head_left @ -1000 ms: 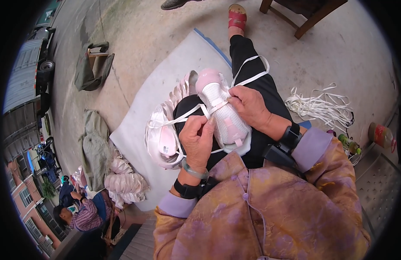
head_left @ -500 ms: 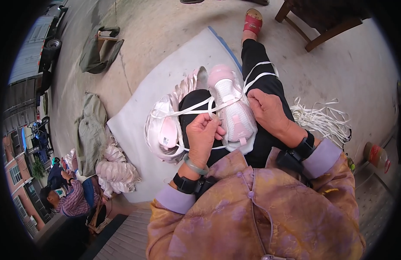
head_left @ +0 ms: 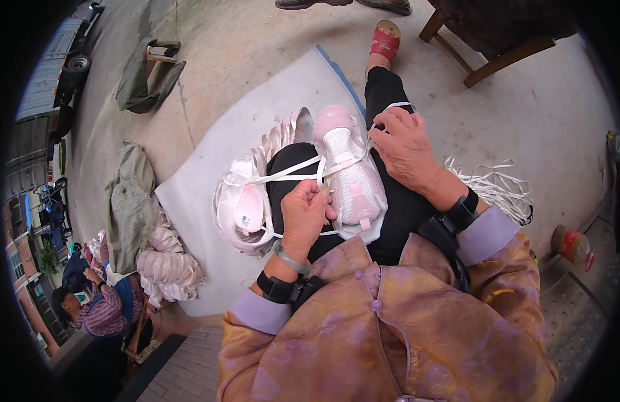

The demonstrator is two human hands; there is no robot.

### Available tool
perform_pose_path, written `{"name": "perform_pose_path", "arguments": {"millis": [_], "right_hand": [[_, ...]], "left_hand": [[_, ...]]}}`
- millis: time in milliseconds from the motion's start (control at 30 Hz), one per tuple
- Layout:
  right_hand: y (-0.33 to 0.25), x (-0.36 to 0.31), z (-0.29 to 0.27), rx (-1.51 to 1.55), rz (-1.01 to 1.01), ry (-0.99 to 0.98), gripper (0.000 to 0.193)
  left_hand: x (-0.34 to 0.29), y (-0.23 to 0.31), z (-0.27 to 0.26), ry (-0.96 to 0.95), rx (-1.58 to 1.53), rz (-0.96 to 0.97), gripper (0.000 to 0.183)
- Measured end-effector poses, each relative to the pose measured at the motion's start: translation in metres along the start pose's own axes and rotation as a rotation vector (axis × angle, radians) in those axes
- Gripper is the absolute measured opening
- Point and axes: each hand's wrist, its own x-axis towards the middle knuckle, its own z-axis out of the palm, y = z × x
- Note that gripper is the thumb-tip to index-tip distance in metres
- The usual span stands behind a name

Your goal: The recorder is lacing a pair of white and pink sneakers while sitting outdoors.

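Observation:
A pink and white shoe upper lies on my lap, beside a row of more pale pink uppers that curves round my left knee. A white shoelace runs across the row and over the single upper. With my left hand closed, I pinch the lace near the upper's left side. My right hand, fingers bent together, grips lace at the upper's right side, above my right thigh. Part of the lace is hidden behind my fingers.
A pile of white laces lies right of my leg, near a bottle. A pale sheet lies under the uppers. Further bundled uppers sit left, beside a grey-green cloth and a seated person. A chair stands far right.
My right hand has moved up and away along the lace, and the large loop beyond it has shrunk. My left hand stays pinched near the upper. The whole view has shifted slightly.

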Motion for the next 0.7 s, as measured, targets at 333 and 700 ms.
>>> {"name": "perform_pose_path", "arguments": {"millis": [333, 700], "right_hand": [[0.02, -0.005, 0.015, 0.048, -0.095, -0.134, 0.016], [0.023, -0.001, 0.021, 0.122, -0.15, -0.133, 0.01]], "left_hand": [[0.003, -0.002, -0.001, -0.009, -0.056, 0.009, 0.009], [-0.007, 0.001, 0.008, 0.079, 0.005, 0.248, 0.007]]}}
